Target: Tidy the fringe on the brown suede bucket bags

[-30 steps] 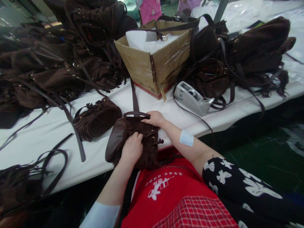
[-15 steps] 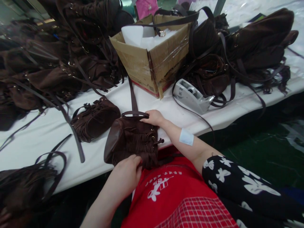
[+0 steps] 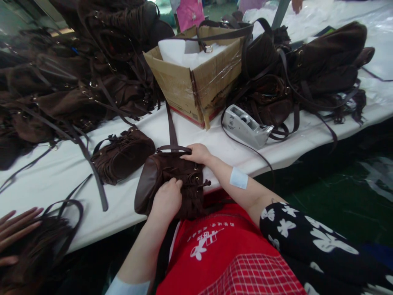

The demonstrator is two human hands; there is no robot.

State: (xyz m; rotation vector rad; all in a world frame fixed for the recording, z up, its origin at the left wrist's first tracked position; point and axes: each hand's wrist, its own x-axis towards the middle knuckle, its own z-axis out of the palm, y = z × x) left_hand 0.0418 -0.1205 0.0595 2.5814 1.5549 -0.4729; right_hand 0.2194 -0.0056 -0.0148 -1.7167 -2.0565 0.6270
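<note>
A dark brown fringed handbag [image 3: 190, 196] lies at the table's front edge, against the red apron. My right hand [image 3: 199, 154] grips its top rim near the end of the short handle [image 3: 173, 148], thumb toward the bag's front. On the front panel, my left hand [image 3: 167, 197] has its fingers curled together at the fringe; the fingertips are partly hidden. A wide strap [image 3: 172, 127] runs from behind the bag toward the cardboard box. Just left lies a smaller fringed brown pouch [image 3: 125, 153] on its side, touched by neither hand.
A cardboard box [image 3: 172, 82] with white foam sheets stands behind the bag. To its right sits a grey tape dispenser [image 3: 244, 125]. Brown bags are heaped at left [image 3: 55, 94] and right [image 3: 325, 57]. Another person's hand [image 3: 18, 229] rests on a fringed bag at lower left.
My left hand has moved up from the bag's lower edge onto its front fringe. My right hand keeps its place. Another person's hand has appeared at lower left.
</note>
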